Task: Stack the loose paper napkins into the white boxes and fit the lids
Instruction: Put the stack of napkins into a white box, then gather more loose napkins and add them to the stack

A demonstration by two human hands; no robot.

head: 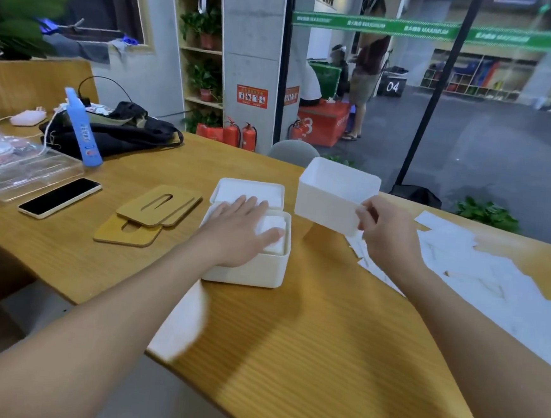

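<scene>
Head view, wooden table [305, 359]. Left hand [239, 229] lies flat, fingers straight and spread, on the folded white paper napkins [274, 233] inside the near white rectangular plastic box [256, 270]; judged to be pressing the stack down so a lid will seat. A second white box [249, 192], also filled, stands touching it on the far side. Right hand [386, 232] pinches the near wall of a third, empty white box [331, 196], held clear of the table and tilted, apparently being brought in for filling. Loose white napkins [480, 274] lie scattered to the right, near that hand. Two flat slotted wooden lids [148, 215], overlapping, lie left of the boxes, not yet fitted. Black-screened phone [59, 197] further left.
</scene>
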